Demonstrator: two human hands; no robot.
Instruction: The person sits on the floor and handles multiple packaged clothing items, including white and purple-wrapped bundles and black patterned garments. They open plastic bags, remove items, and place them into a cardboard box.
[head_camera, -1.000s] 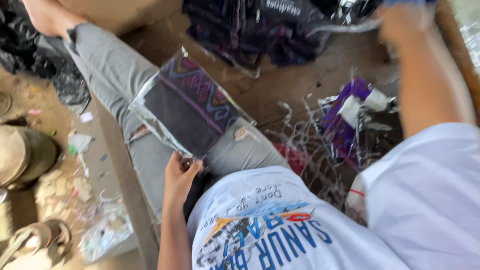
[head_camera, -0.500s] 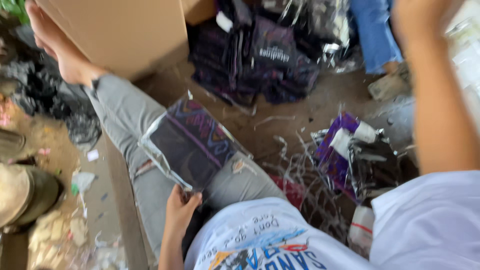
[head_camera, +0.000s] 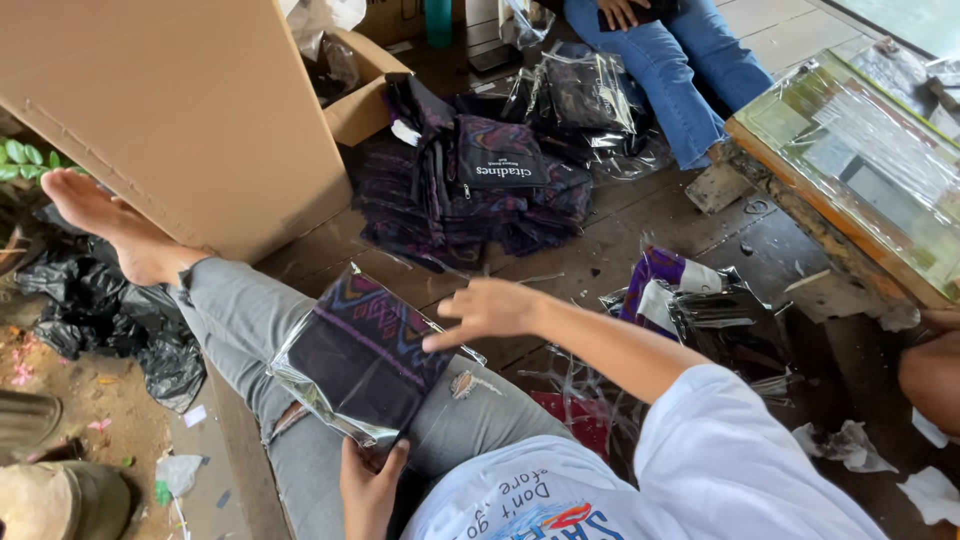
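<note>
Slippage is the big worry right now: the clear plastic bag (head_camera: 350, 365) with a dark patterned fabric piece inside lies across the person's grey-trousered thigh, tilted, and only its near corner is pinched by the left hand (head_camera: 368, 487). That grip is narrow, thumb and fingers closed on the glossy edge. The film looks slick, so the bag could slide off the leg toward the dirt on the left. The right hand (head_camera: 487, 309) hovers just above the bag's far corner, fingers spread wide and holding nothing; a hasty press there could crease the fabric or pop the open end.

Largest container first: the big cardboard box (head_camera: 190, 110) stands tipped on its side just beyond the bare foot. What it holds cannot be told; only a smaller box's open flap (head_camera: 365, 95) shows beside it, with dark plastic inside. It is near enough that a kick from the foot could shove it.

Next, the heap of folded dark patterned bags (head_camera: 470, 190) on the wooden floor, unwrapped. Behind it, filled clear sleeves (head_camera: 585, 95) are stacked, each with fabric inside. To the right, a loose pile of empty crinkled sleeves (head_camera: 720, 315) with a purple piece among them; these could tangle under the reaching arm.
</note>
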